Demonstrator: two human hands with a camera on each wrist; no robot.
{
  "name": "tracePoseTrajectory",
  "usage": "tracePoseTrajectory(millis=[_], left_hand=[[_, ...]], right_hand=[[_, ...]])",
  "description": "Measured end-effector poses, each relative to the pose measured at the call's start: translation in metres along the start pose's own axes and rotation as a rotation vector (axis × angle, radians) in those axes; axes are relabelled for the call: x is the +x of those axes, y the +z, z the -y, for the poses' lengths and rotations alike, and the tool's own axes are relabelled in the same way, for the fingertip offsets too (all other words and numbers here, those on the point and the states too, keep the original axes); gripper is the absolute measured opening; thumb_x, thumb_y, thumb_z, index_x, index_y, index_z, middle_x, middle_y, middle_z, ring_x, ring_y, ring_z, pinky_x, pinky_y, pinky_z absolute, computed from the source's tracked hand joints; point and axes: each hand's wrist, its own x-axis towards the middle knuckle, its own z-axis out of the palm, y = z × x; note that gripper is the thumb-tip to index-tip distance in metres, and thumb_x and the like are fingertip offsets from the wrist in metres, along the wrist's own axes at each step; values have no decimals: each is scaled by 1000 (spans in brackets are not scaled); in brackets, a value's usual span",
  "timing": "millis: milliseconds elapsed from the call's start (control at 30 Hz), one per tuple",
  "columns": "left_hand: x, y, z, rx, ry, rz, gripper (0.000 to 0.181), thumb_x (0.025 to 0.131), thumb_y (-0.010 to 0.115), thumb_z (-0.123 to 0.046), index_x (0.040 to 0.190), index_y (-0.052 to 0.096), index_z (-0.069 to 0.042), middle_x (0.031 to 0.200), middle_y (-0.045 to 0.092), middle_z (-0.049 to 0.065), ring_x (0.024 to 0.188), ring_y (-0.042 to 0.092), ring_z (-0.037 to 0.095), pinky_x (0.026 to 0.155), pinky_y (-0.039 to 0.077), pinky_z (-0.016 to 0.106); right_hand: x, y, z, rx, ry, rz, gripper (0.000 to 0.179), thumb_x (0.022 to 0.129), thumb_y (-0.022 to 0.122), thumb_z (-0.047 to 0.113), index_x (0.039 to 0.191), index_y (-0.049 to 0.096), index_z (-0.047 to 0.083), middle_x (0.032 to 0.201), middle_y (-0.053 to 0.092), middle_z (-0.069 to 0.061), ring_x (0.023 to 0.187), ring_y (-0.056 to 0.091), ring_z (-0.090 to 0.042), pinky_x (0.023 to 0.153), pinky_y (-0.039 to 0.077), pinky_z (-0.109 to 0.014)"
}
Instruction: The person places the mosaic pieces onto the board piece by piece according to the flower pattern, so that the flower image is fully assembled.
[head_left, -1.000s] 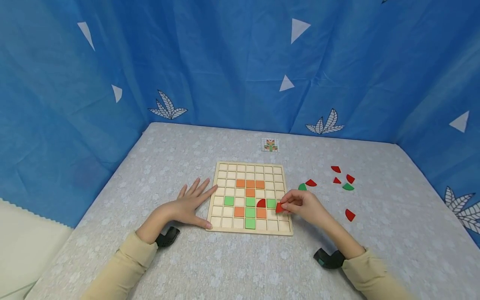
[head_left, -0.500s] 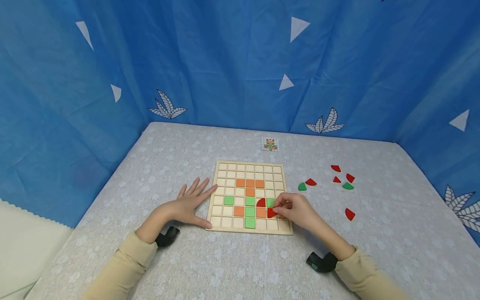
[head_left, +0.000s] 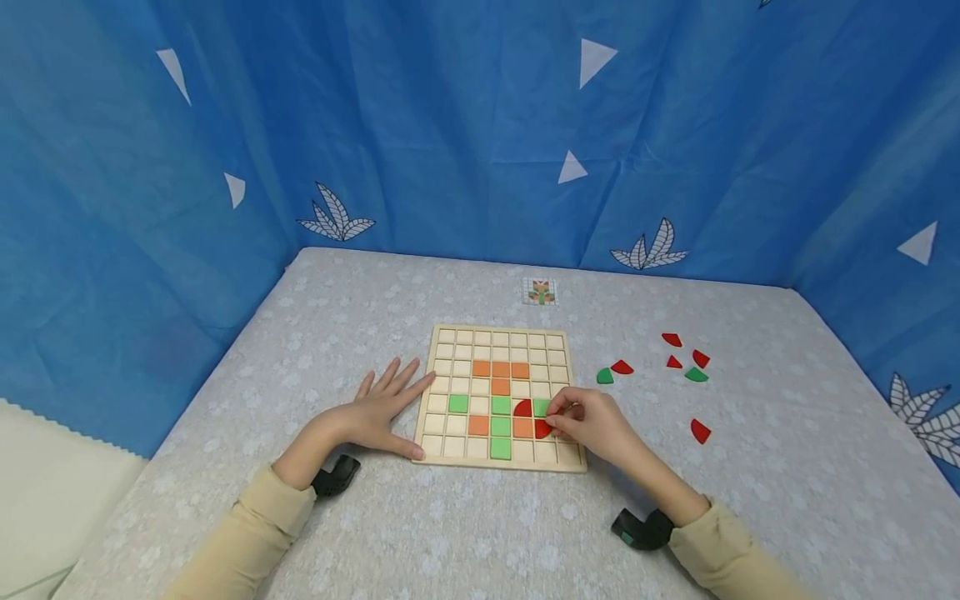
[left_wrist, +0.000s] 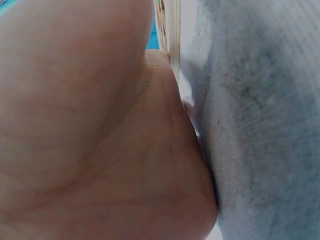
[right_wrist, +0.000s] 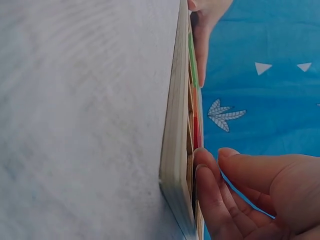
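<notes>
The wooden grid board (head_left: 498, 330) lies on the table in the head view, with orange squares (head_left: 500, 387) and light green squares (head_left: 500, 427) in some cells. One red quarter-circle piece (head_left: 522, 408) sits in a cell right of the middle. A second red quarter-circle piece (head_left: 541, 429) lies in the cell right of an orange square, its right part covered by fingertips. My right hand (head_left: 592, 419) pinches this second piece with curled fingers. My left hand (head_left: 375, 417) rests spread at the board's left edge, its thumb by the lower left corner and forefinger touching the side.
Right of the board lie a green piece (head_left: 605, 376) and a red piece (head_left: 622, 367). Farther right are several red pieces (head_left: 701, 431) and another green piece (head_left: 697, 375). Behind the board lies a small pattern card (head_left: 540, 292). A blue curtain (head_left: 465, 133) hangs behind the table.
My right hand has moved left from the board's right edge, bringing the red quarter-circle piece down into the cell beside the orange square. My left hand has stayed in place.
</notes>
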Motion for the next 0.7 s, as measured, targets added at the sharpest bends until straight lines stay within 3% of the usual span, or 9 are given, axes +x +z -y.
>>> tracePoseTrajectory(millis=[133, 300, 500, 700], left_hand=[[0, 1, 0, -3, -3, -2, 111, 72, 70, -61, 152, 11, -13, 154, -6, 17, 136, -15, 38, 101, -9, 61], [0, 2, 1, -1, -3, -5, 110, 72, 70, -61, 152, 12, -13, 154, -6, 17, 136, -15, 37, 102, -9, 61], [1, 2, 1, -1, 1, -5, 110, 72, 69, -62, 152, 11, -13, 154, -6, 17, 136, -15, 37, 102, -9, 61], [0, 1, 1, -10, 4, -10, 110, 72, 70, -62, 152, 12, -13, 154, -6, 17, 136, -15, 37, 101, -9, 61]], right_hand=[[-2, -3, 2, 3, 11, -3, 6, 84, 69, 2, 82, 64, 0, 74, 64, -3, 62, 63, -16, 53, 51, -28], [-4, -20, 6, -53, 22, -69, 3, 85, 68, 2, 85, 65, 2, 75, 64, -3, 65, 63, -17, 56, 51, -27], [-18, -67, -3, -170, 33, -166, 9, 87, 68, 6, 93, 66, 0, 81, 64, -9, 68, 62, -20, 57, 52, -31], [-45, -119, -27, -324, 143, -138, 18, 88, 67, 13, 100, 65, -1, 85, 63, -9, 74, 57, -25, 55, 49, -31]])
